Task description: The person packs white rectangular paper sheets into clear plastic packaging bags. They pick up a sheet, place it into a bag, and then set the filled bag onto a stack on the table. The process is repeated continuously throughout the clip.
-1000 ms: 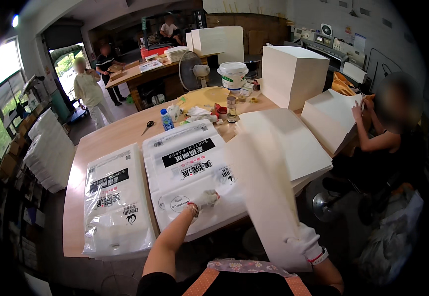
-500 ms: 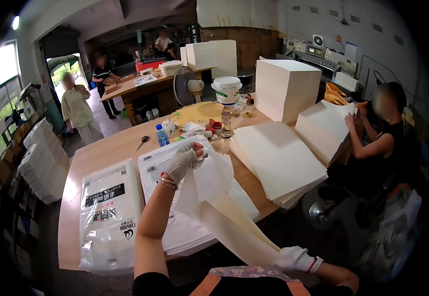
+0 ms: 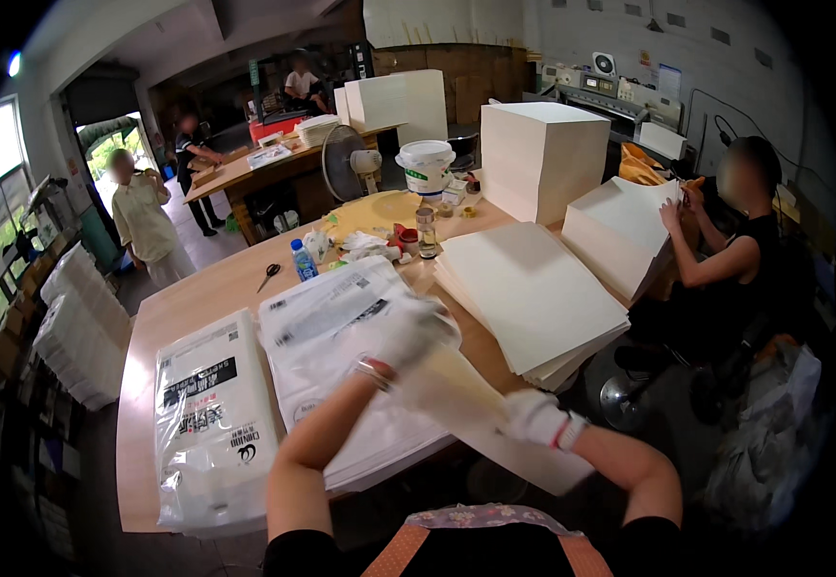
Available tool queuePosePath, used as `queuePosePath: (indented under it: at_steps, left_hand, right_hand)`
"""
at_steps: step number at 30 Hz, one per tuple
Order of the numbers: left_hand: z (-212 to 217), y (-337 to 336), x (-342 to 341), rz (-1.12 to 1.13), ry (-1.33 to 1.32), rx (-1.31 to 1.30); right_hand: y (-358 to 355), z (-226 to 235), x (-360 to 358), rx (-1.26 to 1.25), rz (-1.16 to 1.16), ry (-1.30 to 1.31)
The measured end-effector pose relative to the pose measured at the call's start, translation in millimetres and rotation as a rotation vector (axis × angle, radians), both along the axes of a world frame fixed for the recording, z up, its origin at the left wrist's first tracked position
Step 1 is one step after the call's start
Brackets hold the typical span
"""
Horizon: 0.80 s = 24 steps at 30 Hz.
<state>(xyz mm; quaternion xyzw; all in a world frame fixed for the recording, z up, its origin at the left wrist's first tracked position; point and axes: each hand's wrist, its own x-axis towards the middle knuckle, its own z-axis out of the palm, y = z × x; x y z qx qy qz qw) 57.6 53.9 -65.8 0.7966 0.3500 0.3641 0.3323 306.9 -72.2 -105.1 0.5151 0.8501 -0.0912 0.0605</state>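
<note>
A pale cream stack of paper sheets slants from above the printed white plastic bags to beyond the table's near edge. My left hand, in a white glove, is at the upper end of the paper, over the bags. Motion smears its fingers, so its grip cannot be made out. My right hand, also gloved, grips the paper's right side, its fingertips blurred. The paper's lower end sticks out past this hand, off the table.
A filled clear bag lies at left. Scissors, a blue-capped bottle and a glass jar stand or lie farther back. Large paper stacks cover the right side, where a seated co-worker handles sheets. A bucket and fan stand behind.
The lifted translucent plastic by my left hand has come down, and that hand has moved lower and right. My right hand has moved up along the paper, which now lies farther right.
</note>
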Motion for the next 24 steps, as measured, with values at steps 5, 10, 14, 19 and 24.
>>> queuePosePath:
  at_steps: [5, 10, 14, 19, 24]
  left_hand:
    - [6.7, -70.4, 56.8, 0.095, 0.2, -0.211]
    - [-86.6, -87.9, 15.7, 0.263, 0.4, 0.303]
    - [-150.1, -78.7, -51.8, 0.625, 0.815, 0.728]
    - [-159.4, -108.7, -141.4, 0.993, -0.503, -0.277]
    - [-177.9, -176.4, -132.2, 0.922, -0.776, -0.485]
  right_hand:
    - [97.7, -79.0, 9.3, 0.199, 0.068, 0.626]
    - [159.3, -116.5, -18.3, 0.52, -0.46, 0.537]
    - [184.5, -78.1, -47.6, 0.185, -0.446, 0.251]
    - [183.6, -88.6, -37.5, 0.001, -0.287, 0.219]
    - [86.2, -100.1, 1.5, -0.088, 0.012, 0.245]
